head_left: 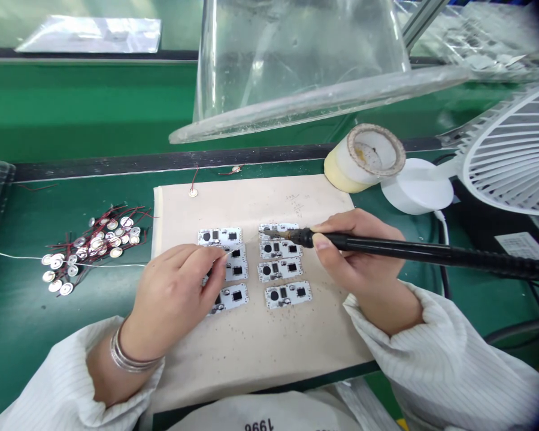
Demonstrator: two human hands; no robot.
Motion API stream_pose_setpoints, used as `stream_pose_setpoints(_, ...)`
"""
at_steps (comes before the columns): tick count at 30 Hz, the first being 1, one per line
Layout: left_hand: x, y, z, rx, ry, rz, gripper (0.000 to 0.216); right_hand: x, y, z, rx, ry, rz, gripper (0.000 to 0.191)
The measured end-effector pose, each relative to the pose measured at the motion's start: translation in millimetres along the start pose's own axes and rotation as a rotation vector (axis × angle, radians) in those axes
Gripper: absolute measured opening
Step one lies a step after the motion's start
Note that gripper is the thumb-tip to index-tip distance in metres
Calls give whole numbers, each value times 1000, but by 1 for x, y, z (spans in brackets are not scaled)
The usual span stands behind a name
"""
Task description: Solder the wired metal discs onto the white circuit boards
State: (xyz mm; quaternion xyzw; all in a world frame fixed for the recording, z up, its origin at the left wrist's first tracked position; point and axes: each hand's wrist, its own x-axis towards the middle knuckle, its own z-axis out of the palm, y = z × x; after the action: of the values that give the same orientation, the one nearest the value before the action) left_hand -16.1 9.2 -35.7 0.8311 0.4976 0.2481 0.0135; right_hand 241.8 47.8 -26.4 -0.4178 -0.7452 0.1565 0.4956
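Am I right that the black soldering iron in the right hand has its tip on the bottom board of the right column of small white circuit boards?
No. In the head view the black soldering iron in the right hand has its tip on the top board of the right column.

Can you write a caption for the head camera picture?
Right hand holds soldering iron over small circuit boards; left hand feeds thin wire.
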Motion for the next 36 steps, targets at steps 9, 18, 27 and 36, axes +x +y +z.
stream_pose_setpoints(9, 1, 0, -1, -9, -12, -10, 14, 1, -1, 0, -25, -15, -20, 7)
stream_pose_setpoints(18, 1, 0, 1, -26, -4, 1, 13, 0, -3, -1, -83, -42, -64, 7)
stream_pose_setpoints(27, 0, -1, 3, -18, -3, -3, 12, 3, -10, -1, -165, -98, -169, 8)
stream_pose_setpoints(36, 1, -1, 2, -25, 7, 1, 12, 3, -11, -4, -149, -64, -171, 11)
